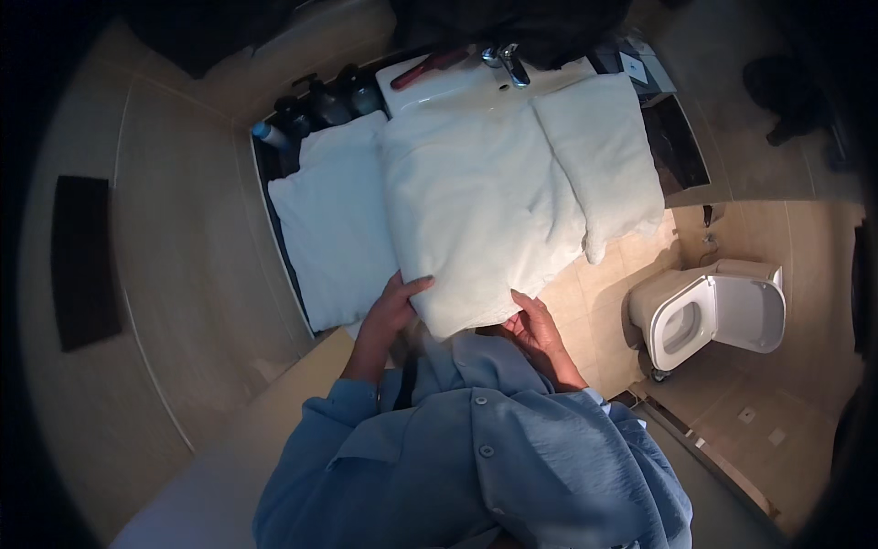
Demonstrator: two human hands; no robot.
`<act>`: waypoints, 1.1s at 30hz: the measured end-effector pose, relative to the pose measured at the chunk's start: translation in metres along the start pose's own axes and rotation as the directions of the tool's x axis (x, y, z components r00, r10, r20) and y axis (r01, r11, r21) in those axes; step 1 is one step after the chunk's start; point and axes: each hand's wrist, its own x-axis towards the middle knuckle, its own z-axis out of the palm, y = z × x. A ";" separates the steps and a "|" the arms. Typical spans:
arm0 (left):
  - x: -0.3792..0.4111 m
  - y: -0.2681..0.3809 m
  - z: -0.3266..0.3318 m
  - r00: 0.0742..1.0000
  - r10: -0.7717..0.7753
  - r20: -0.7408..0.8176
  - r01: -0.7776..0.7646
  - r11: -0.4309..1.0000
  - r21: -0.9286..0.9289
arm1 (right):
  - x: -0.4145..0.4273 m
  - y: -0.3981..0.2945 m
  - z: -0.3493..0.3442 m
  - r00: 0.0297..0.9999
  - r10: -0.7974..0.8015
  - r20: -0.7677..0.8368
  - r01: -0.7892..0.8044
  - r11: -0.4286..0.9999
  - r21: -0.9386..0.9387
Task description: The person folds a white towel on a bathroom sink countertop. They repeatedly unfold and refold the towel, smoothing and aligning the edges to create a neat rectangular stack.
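A large white towel [480, 199] lies spread over a washbasin counter, its near edge hanging toward my body. My left hand [396, 307] grips the near left corner, the thumb on top of the fabric. At the near right edge, my right hand [536, 328] pinches the cloth between thumb and fingers. To the left is a flat white cloth section [336, 226], and to the right a white folded section [603, 151]; I cannot tell whether these belong to the same towel. Most of the basin is covered.
Behind the cloth are the white washbasin [418, 103], a chrome tap [513, 65] and a red-handled object [425, 68]. Dark pump bottles [329, 103] and a blue-capped white bottle [271, 134] stand at the back left corner. A toilet [679, 322] with its lid raised is at right.
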 end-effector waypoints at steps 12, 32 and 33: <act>-0.034 -0.070 0.009 0.993 -0.079 -0.085 0.042 0.930 -0.366 | -0.006 0.004 -0.016 0.993 0.100 -0.063 -0.112 0.967 -0.227; -0.056 -0.106 0.021 0.980 0.130 -0.154 -0.160 0.966 -0.202 | 0.025 -0.059 0.010 0.907 -0.402 0.130 0.365 0.591 -0.719; -0.058 -0.106 0.022 0.980 0.127 -0.155 -0.158 0.965 -0.208 | 0.022 -0.060 0.015 0.899 -0.404 0.170 0.405 0.618 -0.674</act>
